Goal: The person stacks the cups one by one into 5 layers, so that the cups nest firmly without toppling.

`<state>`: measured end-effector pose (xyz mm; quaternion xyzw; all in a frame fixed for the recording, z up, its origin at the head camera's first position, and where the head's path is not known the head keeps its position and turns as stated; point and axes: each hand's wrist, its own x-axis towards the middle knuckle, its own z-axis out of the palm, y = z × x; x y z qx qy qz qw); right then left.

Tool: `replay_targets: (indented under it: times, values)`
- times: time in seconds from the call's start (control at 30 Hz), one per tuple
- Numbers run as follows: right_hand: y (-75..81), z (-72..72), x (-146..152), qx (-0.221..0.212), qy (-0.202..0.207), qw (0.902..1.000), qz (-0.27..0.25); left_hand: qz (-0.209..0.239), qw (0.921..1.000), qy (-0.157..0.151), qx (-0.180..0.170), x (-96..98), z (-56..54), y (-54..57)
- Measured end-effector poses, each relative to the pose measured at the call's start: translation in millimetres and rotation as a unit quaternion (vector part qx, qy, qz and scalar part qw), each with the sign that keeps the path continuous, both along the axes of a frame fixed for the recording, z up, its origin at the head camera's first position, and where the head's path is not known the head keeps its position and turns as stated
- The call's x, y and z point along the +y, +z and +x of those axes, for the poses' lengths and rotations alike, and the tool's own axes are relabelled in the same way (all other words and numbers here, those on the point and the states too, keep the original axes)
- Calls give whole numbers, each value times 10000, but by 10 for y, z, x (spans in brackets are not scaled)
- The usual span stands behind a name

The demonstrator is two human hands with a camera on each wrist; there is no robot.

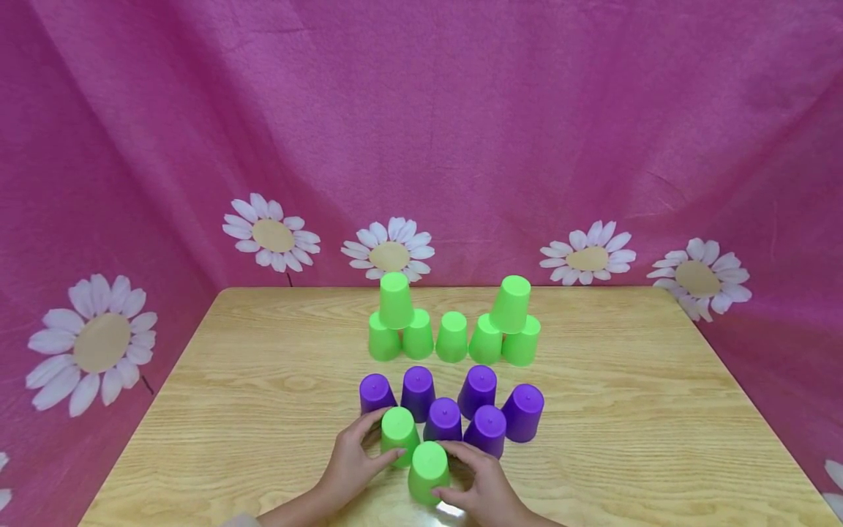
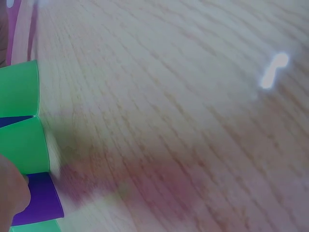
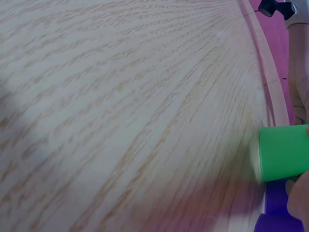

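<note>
My left hand (image 1: pixel 350 460) holds an upside-down green cup (image 1: pixel 399 430) between thumb and fingers, at the front of the purple group. Just right of it and nearer to me, another upside-down green cup (image 1: pixel 429 472) is gripped by my right hand (image 1: pixel 486 483). Several upside-down purple cups stand behind the hands, among them one at the left (image 1: pixel 375 391), one in the middle (image 1: pixel 443 419) and one at the right (image 1: pixel 523 413). In the right wrist view a green cup (image 3: pixel 285 153) shows at the edge, beside a fingertip.
Farther back, green cups stand upside down in a row (image 1: pixel 451 337). Two more rest on top, one at the left (image 1: pixel 395 300) and one at the right (image 1: pixel 511 304). The wooden table (image 1: pixel 263 388) meets a pink flowered cloth (image 1: pixel 461 146) at its back and sides.
</note>
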<state>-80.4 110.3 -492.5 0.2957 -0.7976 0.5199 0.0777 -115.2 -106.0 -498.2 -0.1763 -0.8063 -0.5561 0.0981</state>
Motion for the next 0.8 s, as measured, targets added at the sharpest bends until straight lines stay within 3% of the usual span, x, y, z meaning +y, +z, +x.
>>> replay_targets:
  times: [0.17,0.33,0.6,0.8]
  values:
    - [-6,-2,-7,49,-86,9999,70,144,9998,-71,-153,-2,5,0]
    - [3,-4,-10,3,-128,9999,98,186,9996,-230,-16,-11,2,-1]
    - [124,-8,18,-861,162,9957,-293,86,9993,-362,13,-29,27,53]
    - [213,-6,73,-536,65,9985,-99,-84,9992,-330,184,-24,37,153]
